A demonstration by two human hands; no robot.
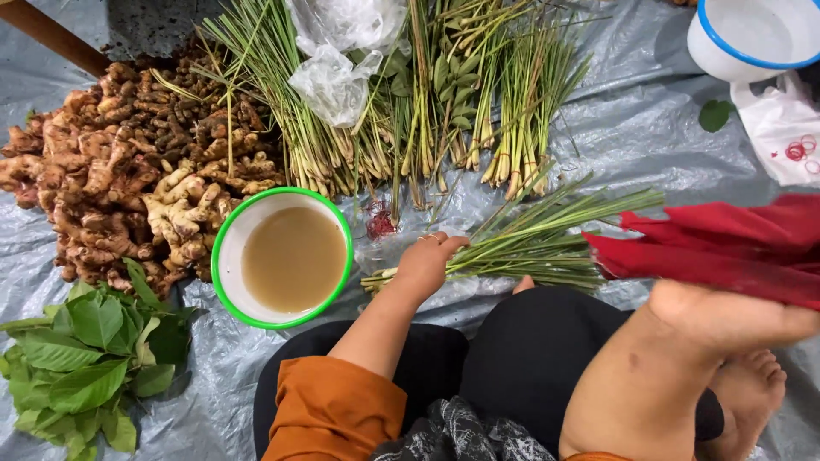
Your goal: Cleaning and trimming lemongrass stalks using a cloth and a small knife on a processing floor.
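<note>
Left hand (pixel 424 260) reaches forward, its grip curled closed; right forearm lies blurred across the lap, hand hidden.

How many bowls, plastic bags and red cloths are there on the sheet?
Bowls: 2, a green-rimmed bowl holding cloudy brownish liquid and a blue-rimmed bowl.
Plastic bags: 2, a clear bag on the green stalks and a white bag.
Red cloths: 1, the red cloth in the right hand.
Total: 5
</note>
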